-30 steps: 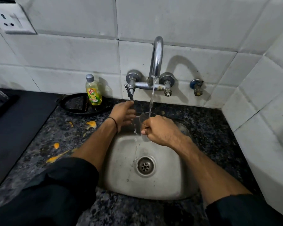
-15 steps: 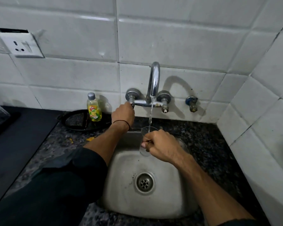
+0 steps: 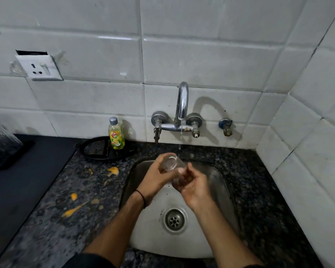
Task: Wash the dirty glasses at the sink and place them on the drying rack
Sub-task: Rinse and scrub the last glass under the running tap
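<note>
Below the tap (image 3: 182, 101), over the steel sink (image 3: 220, 183), gripping a clear glass tumbler (image 3: 170, 164) with both hands. Curling the left hand (image 3: 155, 178) round the end nearer the tap; closing the right hand (image 3: 194, 183) round the other end, thumb laid over the wall. Holding it tilted, close to lying on its side, right beside the thin water stream (image 3: 179, 146) falling from the tap; cannot tell whether wetted by it. Held low over the basin, probably to send runoff there and not onto the bench (image 3: 89, 206). Judging the step as rubbing or rinsing, racking not yet done. Just left of the tap, upright on a black round stand (image 3: 103, 158): Vim dish-soap bottle (image 3: 116, 135), handy for soaping. Far left of the tap, at the frame edge, blurred: upturned glass (image 3: 0, 136) on a dark rack (image 3: 17, 161), mouth down presumably for draining, likely the place for this one next. Down-left of the tap, orange smears (image 3: 112, 171) across the bench.
</note>
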`<state>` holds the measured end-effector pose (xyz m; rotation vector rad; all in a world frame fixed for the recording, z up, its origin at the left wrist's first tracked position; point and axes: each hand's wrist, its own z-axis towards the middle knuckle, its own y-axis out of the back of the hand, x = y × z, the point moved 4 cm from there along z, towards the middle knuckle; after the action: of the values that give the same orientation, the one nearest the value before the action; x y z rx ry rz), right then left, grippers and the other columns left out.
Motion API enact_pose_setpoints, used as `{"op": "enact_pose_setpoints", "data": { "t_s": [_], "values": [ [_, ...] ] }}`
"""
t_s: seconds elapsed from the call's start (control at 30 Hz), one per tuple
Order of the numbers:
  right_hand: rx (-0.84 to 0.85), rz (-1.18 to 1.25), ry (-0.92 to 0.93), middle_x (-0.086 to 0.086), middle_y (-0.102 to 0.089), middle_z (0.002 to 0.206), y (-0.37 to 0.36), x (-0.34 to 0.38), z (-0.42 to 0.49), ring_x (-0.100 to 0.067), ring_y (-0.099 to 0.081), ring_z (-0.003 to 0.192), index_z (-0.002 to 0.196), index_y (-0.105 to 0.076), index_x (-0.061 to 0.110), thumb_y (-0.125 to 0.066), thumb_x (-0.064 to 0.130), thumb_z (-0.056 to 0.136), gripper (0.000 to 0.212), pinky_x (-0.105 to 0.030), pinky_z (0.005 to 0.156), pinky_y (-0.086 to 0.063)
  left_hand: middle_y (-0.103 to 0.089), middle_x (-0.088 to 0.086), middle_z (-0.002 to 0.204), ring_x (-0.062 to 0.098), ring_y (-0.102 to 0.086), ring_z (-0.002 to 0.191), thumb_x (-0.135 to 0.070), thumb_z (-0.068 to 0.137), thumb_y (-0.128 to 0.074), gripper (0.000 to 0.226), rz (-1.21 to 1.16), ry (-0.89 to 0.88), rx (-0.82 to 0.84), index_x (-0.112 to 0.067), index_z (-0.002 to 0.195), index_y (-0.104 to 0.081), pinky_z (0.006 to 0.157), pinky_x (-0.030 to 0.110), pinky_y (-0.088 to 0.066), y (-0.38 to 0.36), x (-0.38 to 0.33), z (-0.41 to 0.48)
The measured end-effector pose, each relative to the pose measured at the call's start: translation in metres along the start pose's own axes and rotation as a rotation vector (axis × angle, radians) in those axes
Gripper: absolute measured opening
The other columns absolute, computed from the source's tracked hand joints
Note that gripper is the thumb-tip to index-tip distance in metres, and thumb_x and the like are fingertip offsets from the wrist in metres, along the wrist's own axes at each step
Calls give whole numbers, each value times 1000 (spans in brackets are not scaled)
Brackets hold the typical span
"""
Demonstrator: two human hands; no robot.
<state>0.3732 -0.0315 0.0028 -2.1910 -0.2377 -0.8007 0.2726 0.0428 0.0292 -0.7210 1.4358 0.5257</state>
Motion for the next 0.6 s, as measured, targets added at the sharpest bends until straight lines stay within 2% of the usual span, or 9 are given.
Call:
{"op": "enact_pose_setpoints", "data": {
  "t_s": [0.1,0.13,0.2,0.23,0.3,0.4,0.5,0.6],
  "values": [
    [-29,143,-70,-18,-71,97,-2,-17,-2,-29,-66,91,102,-71,4,-52,29,99,32,-39,85,-52,-73,6,114,18,-69,109,3,73,-83,58,91,-61,53,-14,124,-61,93,29,-53,-4,2,2],
    [-34,149,-75,-18,-71,97,-3,-20,-4,-28,-67,88,106,-70,4,-49,30,101,34,-37,82,-53,-73,5,114,18,-69,109,1,72,-84,58,132,-77,59,-15,123,-62,95,31,-53,-5,2,2],
    [-49,98,-54,-12,-70,84,-1,-21,-7,-20,-63,70,101,-68,6,-45,29,104,33,-30,65,-50,-74,3,113,18,-68,109,-4,71,-86,57,202,-104,56,-17,122,-65,99,37,-53,-3,3,3],
    [-69,31,-35,-10,-68,78,1,-21,-10,-17,-60,63,100,-67,7,-43,29,105,33,-28,59,-48,-74,2,113,18,-69,109,-5,70,-86,56,217,-112,57,-16,122,-65,100,39,-52,-2,4,3],
    [-116,-207,57,-7,-67,78,6,-19,-15,-16,-58,63,104,-64,11,-40,25,106,27,-31,59,-49,-74,3,112,18,-69,108,-5,71,-87,55,226,-112,56,-15,121,-66,101,40,-52,0,4,0],
    [-136,-626,257,-1,-69,103,18,-16,-20,-16,-63,88,108,-61,24,-43,19,103,19,-34,76,-51,-74,2,112,18,-70,107,-8,70,-88,54,252,-107,50,-15,119,-66,99,42,-54,2,6,-4],
    [8,-873,383,6,-65,119,27,-19,-24,-12,-61,110,114,-61,36,-56,12,93,33,-33,91,-52,-74,5,112,20,-70,106,-8,71,-88,54,248,-91,51,-12,120,-66,97,44,-55,5,7,-8],
    [81,-1042,443,20,-62,122,28,-24,-27,-6,-58,118,125,-54,45,-72,24,84,49,-34,102,-48,-75,6,110,21,-71,105,-8,71,-88,53,243,-94,43,-12,120,-67,96,45,-55,7,3,-10]
  ]
}}
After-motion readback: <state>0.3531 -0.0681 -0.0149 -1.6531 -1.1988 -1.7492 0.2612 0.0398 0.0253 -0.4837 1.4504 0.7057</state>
